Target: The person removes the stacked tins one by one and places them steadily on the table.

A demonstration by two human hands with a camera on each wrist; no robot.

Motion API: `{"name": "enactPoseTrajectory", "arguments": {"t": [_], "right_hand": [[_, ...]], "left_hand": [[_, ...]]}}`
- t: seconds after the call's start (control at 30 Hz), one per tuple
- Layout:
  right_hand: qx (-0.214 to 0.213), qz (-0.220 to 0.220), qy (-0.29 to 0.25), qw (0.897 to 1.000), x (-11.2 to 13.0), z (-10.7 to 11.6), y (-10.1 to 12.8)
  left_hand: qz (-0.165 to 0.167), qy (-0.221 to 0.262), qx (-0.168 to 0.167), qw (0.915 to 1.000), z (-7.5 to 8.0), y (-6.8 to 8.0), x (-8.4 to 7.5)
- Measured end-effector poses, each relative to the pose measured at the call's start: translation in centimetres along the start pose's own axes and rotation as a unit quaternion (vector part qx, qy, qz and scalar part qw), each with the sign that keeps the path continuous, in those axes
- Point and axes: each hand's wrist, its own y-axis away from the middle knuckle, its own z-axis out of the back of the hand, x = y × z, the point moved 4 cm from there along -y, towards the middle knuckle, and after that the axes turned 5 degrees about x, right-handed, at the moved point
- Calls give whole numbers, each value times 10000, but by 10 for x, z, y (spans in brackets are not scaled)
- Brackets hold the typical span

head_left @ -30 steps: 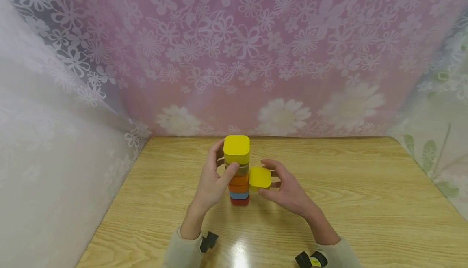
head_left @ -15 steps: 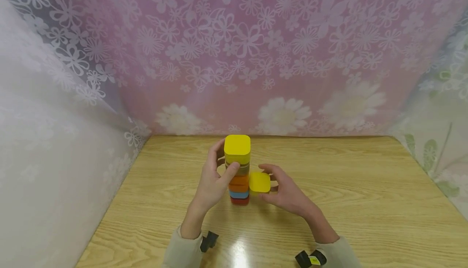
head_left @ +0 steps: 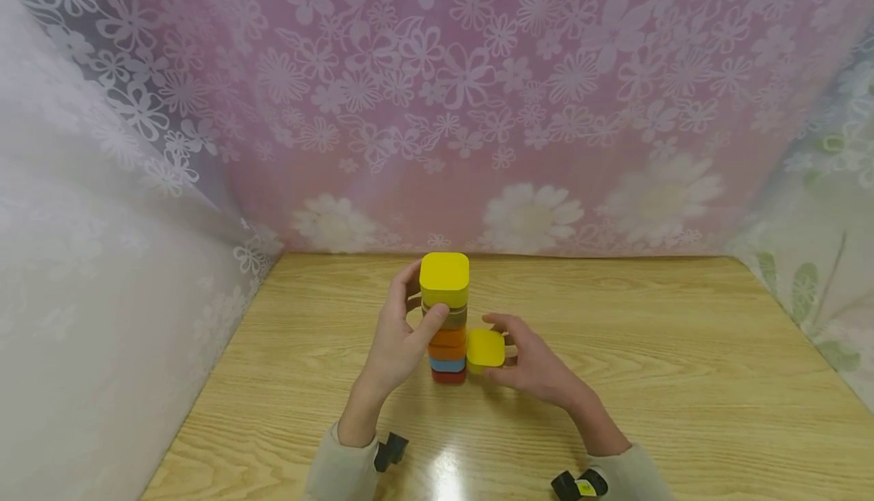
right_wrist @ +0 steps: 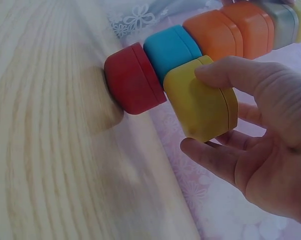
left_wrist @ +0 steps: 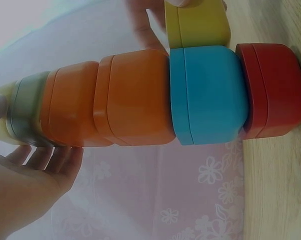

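A straight tower of rounded, lidded boxes stands on the table: red point(left_wrist: 275, 90) at the bottom, then blue point(left_wrist: 208, 95), two orange boxes point(left_wrist: 135, 97), an olive-green one point(left_wrist: 29, 107) and a yellow one point(head_left: 445, 272) on top. My left hand point(head_left: 403, 338) grips the tower near its top from the left, thumb across the olive-green box and fingers behind. In my right hand point(head_left: 539, 360) is another yellow box point(right_wrist: 200, 102), pinched between thumb and fingers. It hangs above the tabletop, right up against the tower's right side, level with the blue box in the left wrist view.
The pale wood-grain table point(head_left: 649, 334) spreads out around the tower. Behind it hangs a pink flowered curtain point(head_left: 437, 144), with a whitish cloth point(head_left: 102, 296) on the left and leaf-patterned cloth point(head_left: 819, 258) on the right. Dark wrist devices point(head_left: 580, 484) sit at both cuffs.
My right hand has lowered the yellow box along the tower's right side, from about the orange boxes toward the blue one. My left hand and the tower have stayed almost still.
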Motion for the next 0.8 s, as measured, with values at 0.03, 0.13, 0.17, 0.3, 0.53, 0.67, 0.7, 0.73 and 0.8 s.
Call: {"name": "enactPoseTrajectory", "arguments": {"t": [0.03, 0.13, 0.17, 0.3, 0.53, 0.67, 0.7, 0.73, 0.8], "right_hand": [[22, 18, -5, 10000, -1, 0, 0], [61, 56, -23, 10000, -3, -1, -1], [68, 53, -31, 10000, -4, -1, -1], [70, 8, -72, 9999, -6, -3, -1], [96, -78, -55, 9999, -10, -4, -2], [128, -110, -46, 9998, -12, -6, -2], [134, -111, -37, 9998, -13, -6, -2], [141, -111, -37, 9998, -13, -6, -2], [162, -103, -19, 9998, -14, -6, -2]], "left_hand": [[4, -11, -1, 10000, 0, 0, 0], [-9, -14, 11, 10000, 0, 0, 1], [-15, -15, 16, 10000, 0, 0, 1], [-6, -33, 18, 10000, 0, 0, 0], [-53, -21, 27, 10000, 0, 0, 1], [-38, -35, 25, 10000, 0, 1, 1], [-39, -35, 21, 10000, 0, 1, 1], [-29, -41, 19, 10000, 0, 1, 1], [-24, -45, 23, 10000, 0, 1, 1]]}}
